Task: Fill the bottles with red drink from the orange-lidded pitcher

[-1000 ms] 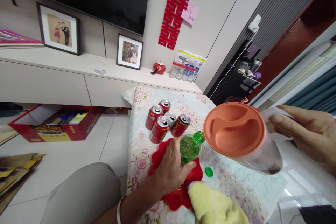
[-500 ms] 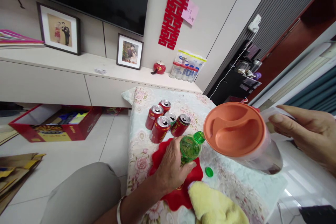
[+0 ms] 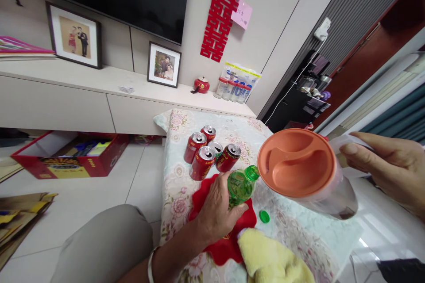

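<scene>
My left hand (image 3: 217,212) is wrapped round a green plastic bottle (image 3: 241,186), uncapped and leaning to the right above a red scalloped mat (image 3: 247,219). In my right hand (image 3: 388,166) is the handle of a clear pitcher (image 3: 335,205) with an orange lid (image 3: 297,163). The pitcher is tilted, its lid side close to the bottle's mouth; some dark liquid shows at its bottom. Whether anything is flowing between them I cannot tell. A green bottle cap (image 3: 264,216) lies on the tablecloth, beside a yellow cloth (image 3: 272,254).
Several opened drink cans (image 3: 202,162) stand together behind the bottle on the flowered tablecloth (image 3: 179,185). Beyond the table is a low cabinet (image 3: 139,95) with picture frames, a red pot (image 3: 201,84) and glass jars. A red box (image 3: 71,154) sits on the floor at left.
Almost nothing differs. Both hands, the bottle and the tilted pitcher keep the same positions, with only a very slight shift of the view.
</scene>
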A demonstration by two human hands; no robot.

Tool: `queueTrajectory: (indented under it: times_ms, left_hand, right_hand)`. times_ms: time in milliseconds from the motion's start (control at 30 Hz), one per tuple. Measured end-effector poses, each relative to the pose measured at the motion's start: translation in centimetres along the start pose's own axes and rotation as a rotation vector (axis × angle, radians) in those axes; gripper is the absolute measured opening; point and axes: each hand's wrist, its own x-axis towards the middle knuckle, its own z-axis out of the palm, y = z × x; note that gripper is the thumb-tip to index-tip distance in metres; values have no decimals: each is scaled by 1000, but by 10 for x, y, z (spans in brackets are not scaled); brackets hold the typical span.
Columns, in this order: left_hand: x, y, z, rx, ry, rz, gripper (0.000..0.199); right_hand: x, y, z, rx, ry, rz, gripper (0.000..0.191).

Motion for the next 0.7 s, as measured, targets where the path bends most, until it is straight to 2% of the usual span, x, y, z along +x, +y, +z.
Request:
queueTrajectory:
  times_ms: [233,700]
  left_hand:
    - [1,1,-1,2,-6,-10,63]
    - [1,1,1,26,7,18,65]
  right_hand:
    - [3,6,-3,-7,-13,52,50]
    - [3,1,-2,3,-7,72,49]
